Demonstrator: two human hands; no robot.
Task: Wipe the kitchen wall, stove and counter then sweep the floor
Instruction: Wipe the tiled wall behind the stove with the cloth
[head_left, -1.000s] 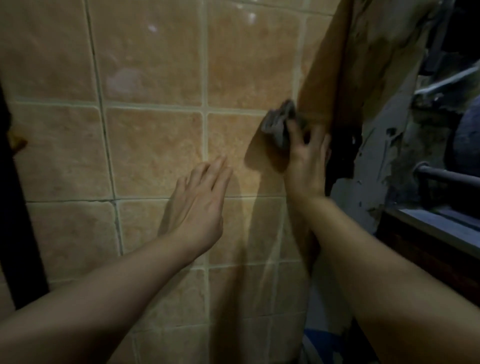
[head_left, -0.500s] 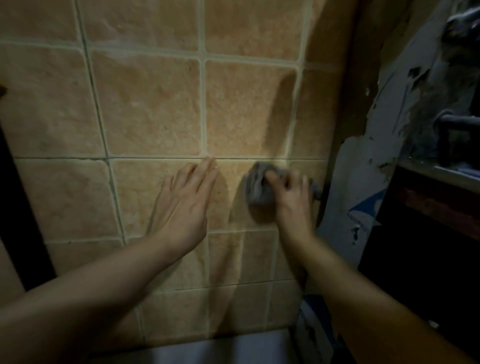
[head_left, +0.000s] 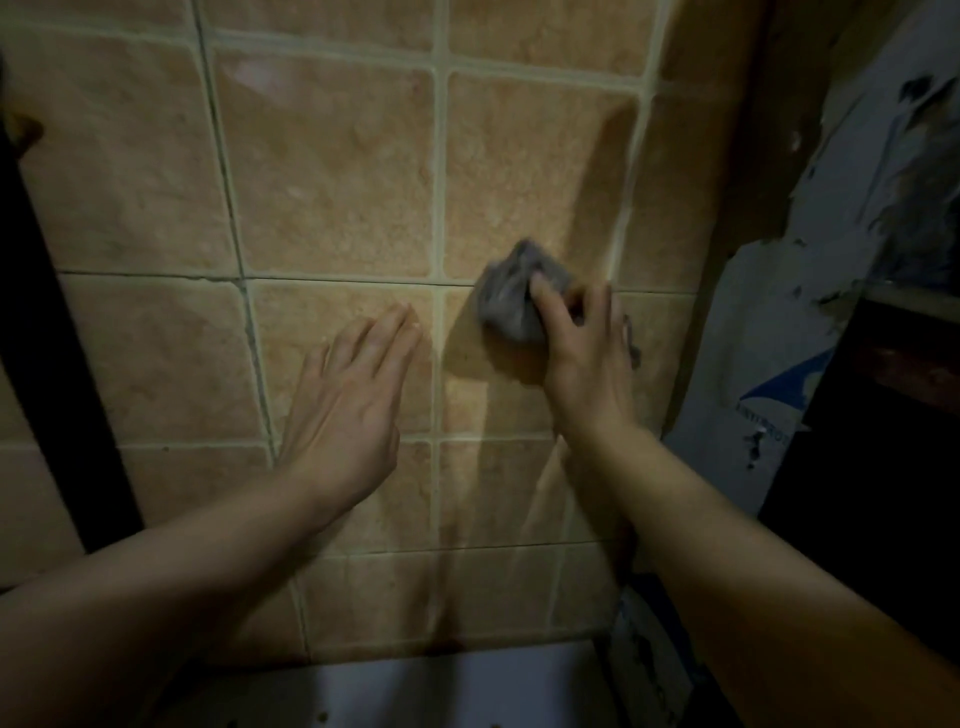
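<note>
Right hand (head_left: 584, 364) presses crumpled grey cloth (head_left: 511, 301) to tan tiled wall (head_left: 332, 171), fingers clamped; left hand (head_left: 345, 410) flat, fingers extended. Cloth judged soft, light, best bunched.

Dim, close on a tan tiled wall (head_left: 332, 171) with pale grout. Right hand (head_left: 587, 364) pressing a crumpled grey cloth (head_left: 511, 296) against a grout line. Left hand (head_left: 345, 410) flat on the tiles just beside, fingers together. Peeling white panel (head_left: 753, 332) at right.
</note>
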